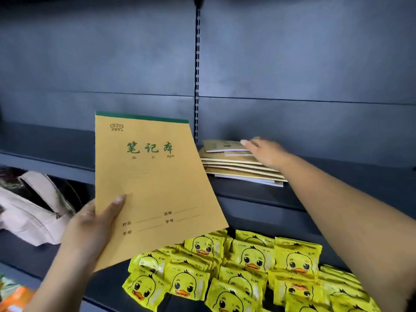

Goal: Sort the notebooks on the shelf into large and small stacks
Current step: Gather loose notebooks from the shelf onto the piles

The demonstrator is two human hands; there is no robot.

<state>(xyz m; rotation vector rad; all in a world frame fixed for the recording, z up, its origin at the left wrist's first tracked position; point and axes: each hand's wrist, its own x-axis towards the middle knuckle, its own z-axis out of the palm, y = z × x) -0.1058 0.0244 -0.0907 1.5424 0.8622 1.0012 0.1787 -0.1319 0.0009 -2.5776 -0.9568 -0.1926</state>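
Left hand (90, 224) raised, thumb pinching large notebook (153, 183) upright before shelf (258, 194), right hand (267, 154) reaching out, fingers flat on notebook stack (236, 164) on shelf, duck packets (252, 266) below

We face a dark grey metal shelving unit (315, 64) whose flat back panels fill the view from 9 to 3 o'clock, divided by a slotted upright (197, 75) at 12 o'clock, lit dimly and evenly from our side.
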